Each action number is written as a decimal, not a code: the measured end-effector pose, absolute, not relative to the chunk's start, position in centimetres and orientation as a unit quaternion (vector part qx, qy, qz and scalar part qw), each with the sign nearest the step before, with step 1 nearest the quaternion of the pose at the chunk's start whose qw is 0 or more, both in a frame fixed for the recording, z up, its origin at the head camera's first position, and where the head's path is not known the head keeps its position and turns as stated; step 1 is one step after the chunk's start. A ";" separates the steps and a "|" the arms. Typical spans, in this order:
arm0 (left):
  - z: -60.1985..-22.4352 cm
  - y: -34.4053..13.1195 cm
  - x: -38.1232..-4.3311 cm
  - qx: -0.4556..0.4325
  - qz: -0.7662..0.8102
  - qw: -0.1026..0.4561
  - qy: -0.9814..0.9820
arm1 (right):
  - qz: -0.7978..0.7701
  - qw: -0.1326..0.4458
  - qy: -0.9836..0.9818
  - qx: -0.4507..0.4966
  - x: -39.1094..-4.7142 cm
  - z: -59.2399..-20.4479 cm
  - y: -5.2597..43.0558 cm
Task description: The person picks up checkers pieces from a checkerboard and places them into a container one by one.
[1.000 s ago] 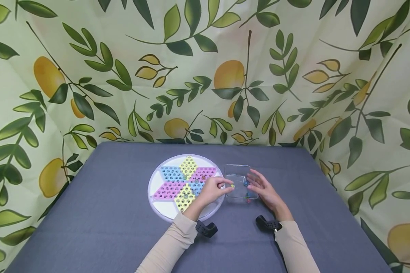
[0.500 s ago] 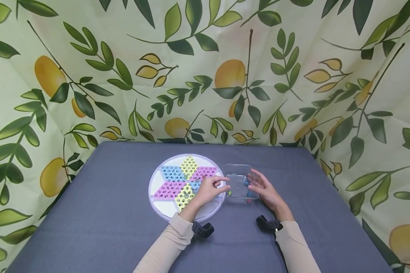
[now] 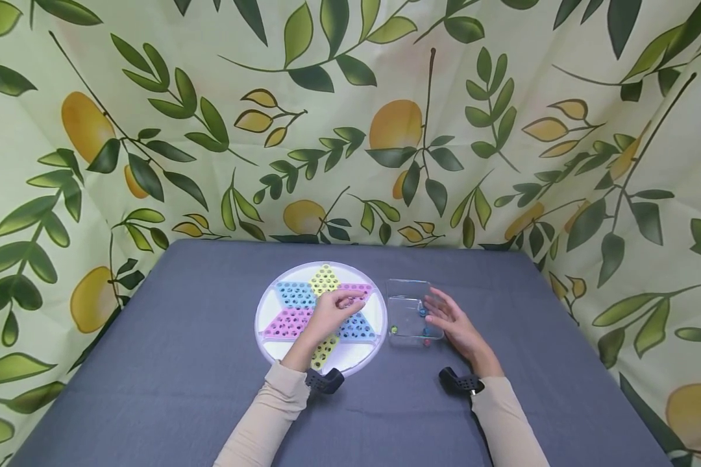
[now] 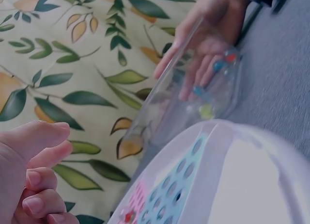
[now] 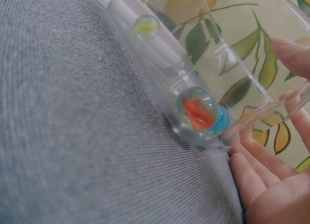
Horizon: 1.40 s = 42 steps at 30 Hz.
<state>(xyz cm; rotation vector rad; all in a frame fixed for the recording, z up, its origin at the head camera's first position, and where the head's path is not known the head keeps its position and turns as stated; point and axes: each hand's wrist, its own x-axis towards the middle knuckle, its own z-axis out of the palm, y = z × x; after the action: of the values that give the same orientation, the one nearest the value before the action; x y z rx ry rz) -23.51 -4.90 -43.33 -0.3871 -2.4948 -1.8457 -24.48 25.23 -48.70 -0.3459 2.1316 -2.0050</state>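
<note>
My left hand [image 3: 326,318] hovers over a round white Chinese checkers board [image 3: 356,353] with a coloured star of holes. In the left wrist view its fingers are loosely bent, thumb and index apart, with nothing between them. A red marble [image 4: 128,216] sits on the pink part of the board. Beside the board stands a clear plastic box [image 3: 405,311]. My right hand [image 3: 458,327] is at its right wall, relaxed fingers along the outside. Inside the box lie a yellow-green marble [image 5: 147,26], a red-orange marble [image 5: 197,113] and a blue marble [image 5: 221,120].
A grey cloth covers the table [image 3: 198,363]. Behind it and along the sides hangs a curtain [image 3: 339,162] printed with leaves and fruit. Each wrist wears a black camera mount [image 3: 325,381].
My left hand lets go of the yellow-green marble, which now lies at the left of the clear box. The hand has moved left over the board. My right hand stays in place.
</note>
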 end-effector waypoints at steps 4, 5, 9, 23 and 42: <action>-42.3 -5.7 -23.4 -0.105 -0.595 -0.011 -0.797 | -0.676 0.098 0.722 -0.114 -24.6 -48.5 25.3; -42.2 -5.9 -23.5 -0.103 -0.596 -0.013 -0.796 | -0.673 0.098 0.724 -0.113 -24.7 -48.5 25.3; -42.5 -6.5 -23.8 -0.101 -0.597 -0.010 -0.796 | -0.665 0.102 0.732 -0.108 -24.8 -48.3 25.3; -43.7 -8.8 -24.8 -0.066 -0.558 0.028 -0.827 | -0.635 0.110 0.758 -0.104 -24.6 -48.1 25.3; -44.9 -11.4 -25.7 -0.041 -0.486 0.045 -0.872 | -0.657 0.104 0.738 -0.114 -24.5 -48.4 25.3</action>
<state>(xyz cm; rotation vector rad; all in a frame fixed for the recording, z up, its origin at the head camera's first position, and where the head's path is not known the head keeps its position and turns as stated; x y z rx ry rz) -25.72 -11.36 -44.88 -0.1265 -2.6625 -1.4839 -24.49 25.34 -48.37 -0.3367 2.1772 -1.9374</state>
